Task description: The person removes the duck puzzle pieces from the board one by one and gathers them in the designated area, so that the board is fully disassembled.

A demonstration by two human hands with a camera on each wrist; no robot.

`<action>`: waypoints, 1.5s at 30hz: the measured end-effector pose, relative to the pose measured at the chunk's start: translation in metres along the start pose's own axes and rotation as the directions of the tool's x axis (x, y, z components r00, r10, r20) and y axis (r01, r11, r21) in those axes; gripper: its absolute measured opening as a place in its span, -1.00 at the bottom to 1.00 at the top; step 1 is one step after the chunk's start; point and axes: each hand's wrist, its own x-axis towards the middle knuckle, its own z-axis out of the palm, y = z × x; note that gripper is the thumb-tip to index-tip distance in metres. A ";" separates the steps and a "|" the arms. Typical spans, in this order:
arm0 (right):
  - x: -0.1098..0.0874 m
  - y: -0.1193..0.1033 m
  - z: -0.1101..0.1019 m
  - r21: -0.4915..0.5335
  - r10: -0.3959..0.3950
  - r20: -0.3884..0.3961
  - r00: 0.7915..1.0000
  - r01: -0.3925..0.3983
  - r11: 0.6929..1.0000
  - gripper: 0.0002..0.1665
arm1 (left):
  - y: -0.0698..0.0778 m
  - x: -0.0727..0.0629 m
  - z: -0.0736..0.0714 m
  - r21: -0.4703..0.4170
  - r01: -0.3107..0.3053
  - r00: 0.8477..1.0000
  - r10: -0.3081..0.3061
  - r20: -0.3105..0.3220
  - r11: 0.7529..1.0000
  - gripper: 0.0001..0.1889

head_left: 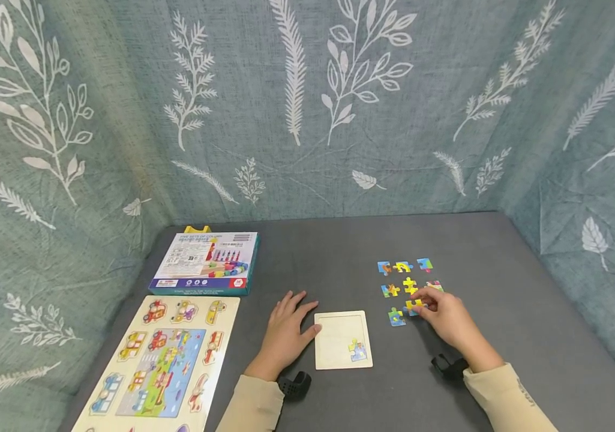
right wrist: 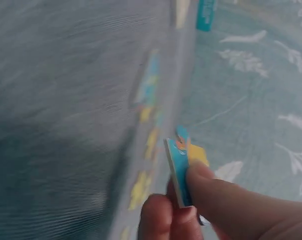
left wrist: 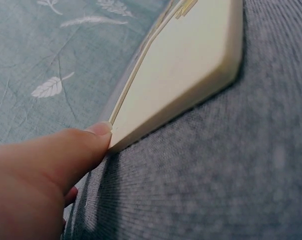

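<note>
My right hand (head_left: 446, 318) pinches a blue and yellow jigsaw piece (right wrist: 179, 167) between thumb and fingers. In the right wrist view the piece is tilted, with its pale edge showing. Several loose jigsaw pieces (head_left: 409, 285) lie around that hand on the dark cloth, some partly hidden by its fingers. My left hand (head_left: 285, 330) rests beside a square wooden puzzle tray (head_left: 334, 339), fingers spread. Its thumb (left wrist: 85, 147) touches the tray's edge at a corner in the left wrist view. Joined jigsaw pieces (head_left: 357, 350) sit in the tray's lower right corner.
At the left lies a large wooden vehicle puzzle board (head_left: 221, 336). Behind it is a flat toy box (head_left: 194, 258), with a yellow object (head_left: 197, 229) just beyond. A leaf-patterned curtain (head_left: 264, 120) surrounds the table's back and sides. Each wrist wears a black strap.
</note>
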 end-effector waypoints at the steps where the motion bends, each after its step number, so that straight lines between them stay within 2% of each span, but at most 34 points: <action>1: -0.001 0.002 0.000 -0.013 0.020 -0.003 1.000 -0.020 1.000 -0.82 | 0.000 0.000 0.000 -0.001 0.001 1.000 -0.001 0.001 1.000 -0.49; 6: -0.003 0.011 0.004 -0.054 0.079 0.005 0.997 -0.079 0.995 -0.84 | 0.000 0.001 0.002 0.001 0.007 1.000 -0.007 -0.001 1.000 -0.49; 10: -0.004 0.015 0.008 -0.099 0.066 -0.025 0.997 -0.068 0.993 -0.81 | -0.001 0.002 0.002 0.006 0.003 1.000 -0.003 -0.001 1.000 -0.48; 14: -0.006 0.011 0.013 -0.165 -0.021 -0.113 0.993 0.002 0.986 -0.73 | -0.001 0.001 0.002 0.005 0.003 1.000 -0.003 0.007 1.000 -0.48; 16: -0.007 0.003 0.019 -0.182 -0.098 -0.163 0.982 0.067 0.981 -0.69 | -0.002 0.001 0.001 0.004 0.006 1.000 -0.006 0.011 1.000 -0.48; 18: -0.010 -0.010 0.029 -0.177 -0.199 -0.179 0.964 0.168 0.970 -0.67 | -0.003 0.001 0.000 0.002 0.009 1.000 -0.009 0.014 1.000 -0.48; 20: -0.014 -0.025 0.040 -0.175 -0.317 -0.127 0.940 0.293 0.940 -0.69 | -0.003 0.000 0.000 -0.003 0.011 1.000 -0.011 0.015 1.000 -0.48; 22: -0.020 -0.038 0.052 -0.194 -0.424 -0.008 0.906 0.414 0.889 -0.69 | -0.004 0.001 0.000 -0.004 0.014 1.000 -0.014 0.015 1.000 -0.48; 24: -0.027 -0.049 0.064 -0.223 -0.482 0.121 0.868 0.497 0.838 -0.64 | -0.004 0.001 0.000 -0.001 0.014 1.000 -0.014 0.015 1.000 -0.48; 26: -0.032 -0.055 0.073 -0.261 -0.494 0.206 0.845 0.534 0.804 -0.59 | -0.003 0.002 0.001 -0.001 0.016 1.000 -0.016 0.019 1.000 -0.48; 28: -0.035 -0.058 0.079 -0.289 -0.478 0.236 0.846 0.530 0.797 -0.57 | -0.002 0.002 0.001 -0.002 0.016 1.000 -0.016 0.025 1.000 -0.48; 32: -0.035 -0.059 0.084 -0.249 -0.444 0.207 0.872 0.486 0.838 -0.59 | -0.002 0.002 0.001 0.000 0.015 1.000 -0.015 0.022 1.000 -0.49; 34: -0.035 -0.059 0.084 -0.168 -0.431 0.196 0.881 0.463 0.870 -0.61 | -0.002 0.002 0.001 0.003 0.013 1.000 -0.013 0.019 1.000 -0.49; 37: -0.034 -0.056 0.082 0.018 -0.399 0.198 0.895 0.403 0.915 -0.66 | -0.002 0.002 0.001 -0.001 0.008 1.000 -0.008 0.019 1.000 -0.49; 40: -0.033 -0.051 0.075 0.176 -0.373 0.187 0.909 0.343 0.923 -0.74 | -0.001 0.001 0.000 -0.007 0.005 1.000 -0.005 0.022 1.000 -0.49; 42: -0.030 -0.044 0.067 0.221 -0.362 0.147 0.921 0.326 0.919 -0.77 | -0.001 0.002 0.000 -0.006 0.009 1.000 -0.009 0.026 1.000 -0.48; 45: -0.024 -0.032 0.048 0.186 -0.304 0.041 0.952 0.292 0.938 -0.77 | -0.001 0.002 0.000 -0.008 0.017 0.999 -0.017 0.033 1.000 -0.48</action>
